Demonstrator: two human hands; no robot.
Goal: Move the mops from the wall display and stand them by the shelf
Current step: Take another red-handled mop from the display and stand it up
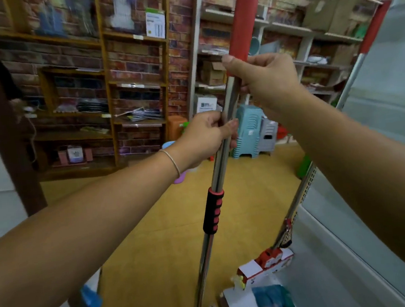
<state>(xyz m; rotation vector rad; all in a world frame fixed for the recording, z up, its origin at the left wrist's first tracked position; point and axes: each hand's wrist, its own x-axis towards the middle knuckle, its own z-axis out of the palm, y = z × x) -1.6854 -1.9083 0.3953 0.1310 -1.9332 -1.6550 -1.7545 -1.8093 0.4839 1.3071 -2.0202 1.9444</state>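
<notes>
A mop [218, 166] stands nearly upright in front of me, with a shiny metal pole, a red foam top and a black-and-red grip lower down. My right hand [261, 78] grips the pole just below the red foam. My left hand [207, 135] holds the pole a little lower, thumb across it. The mop's head at the bottom edge is mostly out of frame. A second mop [297, 198] with a red top leans against the white surface on the right, its boxed red-and-white head [266, 263] on the floor.
Wooden shelves [108, 88] with packaged goods line the brick-patterned wall ahead. White shelves [283, 29] hold boxes at the right. Stacked plastic stools [251, 131] stand on the yellow floor. A dark post [0, 123] rises at left. A blue-tipped pole [90, 300] is at bottom left.
</notes>
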